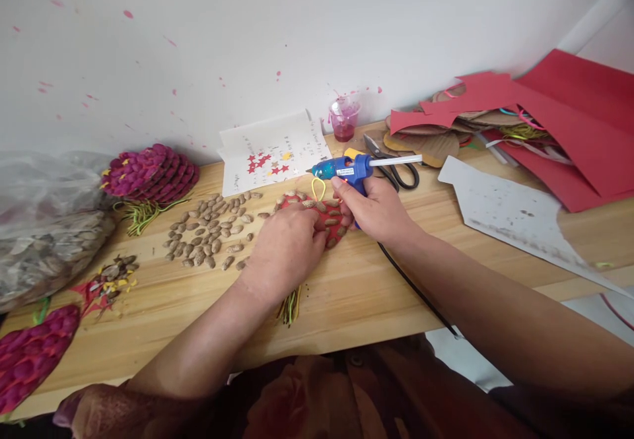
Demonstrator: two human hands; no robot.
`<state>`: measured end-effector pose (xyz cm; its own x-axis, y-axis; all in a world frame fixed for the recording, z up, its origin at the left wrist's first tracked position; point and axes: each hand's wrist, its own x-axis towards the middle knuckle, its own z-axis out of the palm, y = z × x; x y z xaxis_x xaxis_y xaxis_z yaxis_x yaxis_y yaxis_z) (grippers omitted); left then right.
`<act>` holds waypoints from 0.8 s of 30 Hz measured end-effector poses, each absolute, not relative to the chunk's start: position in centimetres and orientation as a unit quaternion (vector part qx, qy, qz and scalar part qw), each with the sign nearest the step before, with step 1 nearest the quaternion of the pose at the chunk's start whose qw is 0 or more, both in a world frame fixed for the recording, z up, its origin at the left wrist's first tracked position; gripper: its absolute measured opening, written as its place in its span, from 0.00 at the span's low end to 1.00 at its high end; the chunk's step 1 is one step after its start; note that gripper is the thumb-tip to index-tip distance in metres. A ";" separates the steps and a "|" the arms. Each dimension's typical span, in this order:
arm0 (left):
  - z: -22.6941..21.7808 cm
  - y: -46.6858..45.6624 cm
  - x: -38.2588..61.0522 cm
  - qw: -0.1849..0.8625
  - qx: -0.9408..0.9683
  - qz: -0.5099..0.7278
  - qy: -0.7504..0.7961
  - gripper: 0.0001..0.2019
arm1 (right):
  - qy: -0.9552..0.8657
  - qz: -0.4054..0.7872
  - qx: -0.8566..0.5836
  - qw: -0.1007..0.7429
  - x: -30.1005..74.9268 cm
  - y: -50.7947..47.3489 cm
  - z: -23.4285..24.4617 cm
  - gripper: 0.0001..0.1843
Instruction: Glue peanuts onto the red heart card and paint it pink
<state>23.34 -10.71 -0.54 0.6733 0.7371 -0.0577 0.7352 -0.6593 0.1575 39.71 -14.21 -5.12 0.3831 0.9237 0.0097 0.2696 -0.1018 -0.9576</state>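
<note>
My right hand (377, 211) grips a blue hot glue gun (347, 168) with its nozzle pointing left and a white glue stick jutting out to the right. My left hand (286, 244) lies fingers-down on a red heart-shaped card piece (333, 222) partly covered with tan shells, its fingertips pinched at a shell on the card. A yellow loop (317, 188) sticks up from the piece. Green and yellow strands (291, 307) trail below my left wrist.
Loose tan shells (211, 231) lie left of my hands. Finished magenta shell hearts (151, 173) (30, 356), a plastic bag of shells (44, 228), a sheet with star stickers (272, 152), a pink cup (344, 119), scissors (396, 168) and red paper (569, 122) ring the wooden table (347, 294).
</note>
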 end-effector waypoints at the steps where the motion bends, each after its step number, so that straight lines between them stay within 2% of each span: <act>1: -0.5 -10.7 23.4 0.083 0.911 0.005 0.405 0.09 | -0.450 0.328 -0.665 0.498 39.7 -14.2 -5.2 0.22; 11: -0.4 -10.3 23.2 0.104 0.909 0.022 0.404 0.09 | -0.452 0.336 -0.657 0.500 39.7 -14.2 -5.0 0.23; 19: -0.6 -8.5 21.9 0.228 0.881 0.083 0.407 0.08 | -0.461 0.322 -0.668 0.487 39.8 -14.2 -5.1 0.23; 24: -0.7 -8.8 22.1 0.217 0.884 0.079 0.406 0.06 | -0.456 0.336 -0.665 0.487 39.8 -14.2 -5.1 0.23</act>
<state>22.06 -8.78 -0.73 0.6572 0.7528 -0.0374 0.6845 -0.5753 0.4477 39.79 -14.25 -5.07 0.3593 0.9332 -0.0027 0.2790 -0.1102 -0.9540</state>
